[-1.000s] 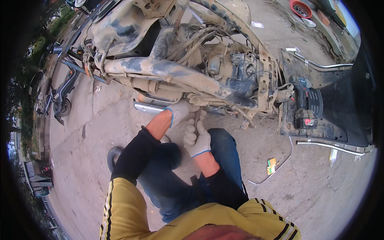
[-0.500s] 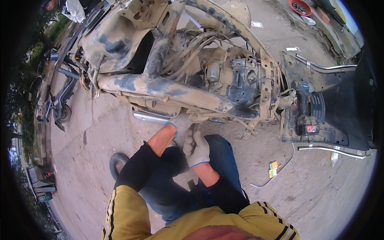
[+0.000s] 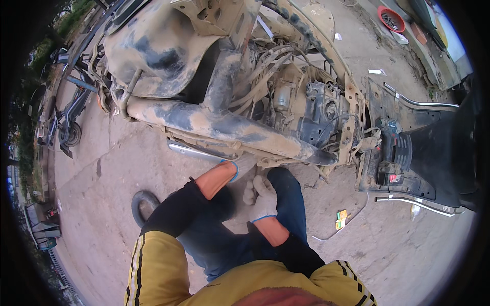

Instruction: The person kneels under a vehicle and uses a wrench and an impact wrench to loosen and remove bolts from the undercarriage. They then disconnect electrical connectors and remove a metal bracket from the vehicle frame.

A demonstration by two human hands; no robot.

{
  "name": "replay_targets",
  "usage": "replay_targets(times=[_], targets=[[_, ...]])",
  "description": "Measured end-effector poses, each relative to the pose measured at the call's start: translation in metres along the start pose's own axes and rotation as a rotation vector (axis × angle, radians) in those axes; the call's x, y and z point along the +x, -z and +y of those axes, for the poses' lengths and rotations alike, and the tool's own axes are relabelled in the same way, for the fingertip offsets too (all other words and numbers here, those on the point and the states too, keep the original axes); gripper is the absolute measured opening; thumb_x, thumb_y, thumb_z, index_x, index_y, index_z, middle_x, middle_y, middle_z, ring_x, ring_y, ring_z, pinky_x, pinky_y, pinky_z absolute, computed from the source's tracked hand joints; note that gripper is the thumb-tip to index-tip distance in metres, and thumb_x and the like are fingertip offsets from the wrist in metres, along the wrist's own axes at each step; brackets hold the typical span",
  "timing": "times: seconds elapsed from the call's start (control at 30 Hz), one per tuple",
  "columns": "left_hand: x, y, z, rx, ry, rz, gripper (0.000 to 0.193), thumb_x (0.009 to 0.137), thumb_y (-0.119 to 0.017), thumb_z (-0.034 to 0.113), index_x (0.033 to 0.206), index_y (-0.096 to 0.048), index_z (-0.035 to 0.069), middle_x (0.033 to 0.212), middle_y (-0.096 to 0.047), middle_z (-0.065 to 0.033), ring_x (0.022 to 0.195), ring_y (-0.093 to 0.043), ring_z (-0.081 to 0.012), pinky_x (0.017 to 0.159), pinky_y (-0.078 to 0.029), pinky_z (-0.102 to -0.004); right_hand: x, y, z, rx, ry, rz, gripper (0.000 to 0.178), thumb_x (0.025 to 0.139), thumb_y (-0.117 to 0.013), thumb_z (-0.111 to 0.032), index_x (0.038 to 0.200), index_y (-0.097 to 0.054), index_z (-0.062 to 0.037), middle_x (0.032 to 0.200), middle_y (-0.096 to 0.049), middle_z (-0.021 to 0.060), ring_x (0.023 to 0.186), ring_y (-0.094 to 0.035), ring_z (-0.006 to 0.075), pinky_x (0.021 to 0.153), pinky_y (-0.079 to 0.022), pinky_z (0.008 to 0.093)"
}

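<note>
A muddy vehicle frame (image 3: 204, 121) with a thick bare tube lies across the view in front of me. My left hand (image 3: 246, 164), in a pale work glove with a blue cuff, reaches in at the lower edge of that frame, beside a silver metal strip (image 3: 191, 150). Its fingers are hidden under the tube. Just nearer to me, my right hand (image 3: 264, 198), gloved alike, is closed with its fingers curled, close to the left hand. What it grips, if anything, is too small to make out.
A dirty engine (image 3: 320, 115) with hoses sits inside the frame. On the dark floor panel (image 3: 429, 158) at right lies a cordless power tool (image 3: 390, 153). A small yellow-green box (image 3: 341, 219) and a thin rod (image 3: 352, 220) lie on the ground. A red bowl (image 3: 391, 19) holds metal parts.
The view has shifted, so the frame sits a little lower and further right. My right hand has drawn slightly down and away from the frame, its fingers still curled. The left stays beneath the tube.
</note>
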State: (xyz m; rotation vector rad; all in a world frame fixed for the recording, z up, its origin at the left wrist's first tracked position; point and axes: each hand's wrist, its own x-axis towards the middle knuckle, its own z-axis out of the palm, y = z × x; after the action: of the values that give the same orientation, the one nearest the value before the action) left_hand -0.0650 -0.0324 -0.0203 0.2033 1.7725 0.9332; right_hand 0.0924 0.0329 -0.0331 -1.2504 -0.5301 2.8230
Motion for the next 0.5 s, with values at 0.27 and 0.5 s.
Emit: replay_targets(times=[0.27, 0.5], targets=[[0.021, 0.032, -0.017, -0.414, -0.131, 0.050, 0.053, 0.109, -0.044, 0.032, 0.157, -0.048, 0.012, 0.163, -0.048, -0.0089, 0.147, -0.047, -0.0240, 0.125, -0.034, -0.0377, 0.013, 0.026, -0.012, 0.318, -0.263, -0.481, 0.032, 0.111, -0.057, -0.039, 0.117, -0.063, -0.0082, 0.082, -0.057, -0.0010, 0.062, -0.047, 0.0115, 0.052, -0.036, 0.0264], [0.044, 0.040, -0.012, -0.457, -0.148, 0.111, 0.053, 0.110, -0.044, 0.032, 0.158, -0.047, 0.011, 0.164, -0.048, -0.0090, 0.147, -0.047, -0.0241, 0.126, -0.033, -0.0376, 0.008, 0.032, 0.036, -0.384, 0.262, -0.019, 0.019, 0.105, -0.065, -0.026, 0.110, -0.066, -0.0069, 0.094, -0.069, 0.0093, 0.068, -0.063, 0.0220, 0.057, -0.048, 0.0341]])
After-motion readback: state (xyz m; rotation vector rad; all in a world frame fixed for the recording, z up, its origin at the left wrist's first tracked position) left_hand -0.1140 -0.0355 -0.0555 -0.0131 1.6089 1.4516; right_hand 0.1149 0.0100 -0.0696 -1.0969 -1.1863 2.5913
